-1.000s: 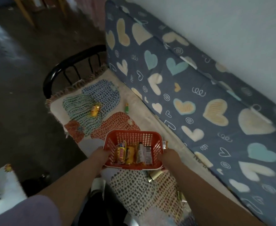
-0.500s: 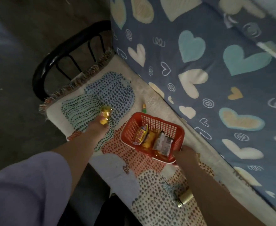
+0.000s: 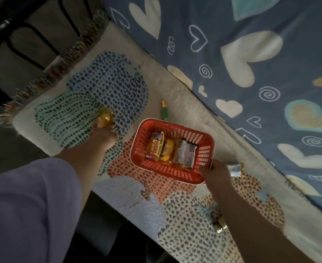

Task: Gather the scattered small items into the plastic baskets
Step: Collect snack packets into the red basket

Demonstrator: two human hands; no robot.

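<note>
While right hand (image 3: 216, 174) grips basket (image 3: 157, 170) corner | left hand (image 3: 103, 136) pinches candy (image 3: 105, 117)

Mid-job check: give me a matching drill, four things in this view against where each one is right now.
Things
1. yellow candy
2. small green tube
3. red basket
4. silver packet

Places
A. lying on the rug just past the basket's far rim
B. gripped at its near right corner by the right hand
C. on the rug beside the right hand, outside the basket
D. pinched by the left hand

Pairs: 1-D, 2-A, 3-B, 4-C
</note>
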